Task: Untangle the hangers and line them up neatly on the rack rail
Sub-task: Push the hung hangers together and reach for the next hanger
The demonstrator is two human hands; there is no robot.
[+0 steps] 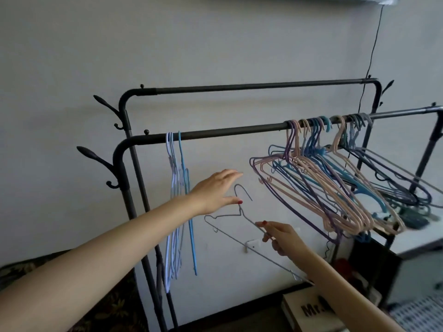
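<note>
Two rack rails (pixel 239 131) run parallel. Three hangers (pixel 176 188) hang at the near rail's left. One grey hanger (pixel 239 216) is off the rail. The tangled cluster (pixel 335 178) is too knotted to count.

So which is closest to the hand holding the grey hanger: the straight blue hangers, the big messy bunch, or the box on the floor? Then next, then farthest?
From the right hand, in the head view:
1. Tangled bunch, up and to its right on the rail.
2. Box, below on the floor.
3. Neat blue hangers, far to its left.

The first two are fairly close to call.
</note>
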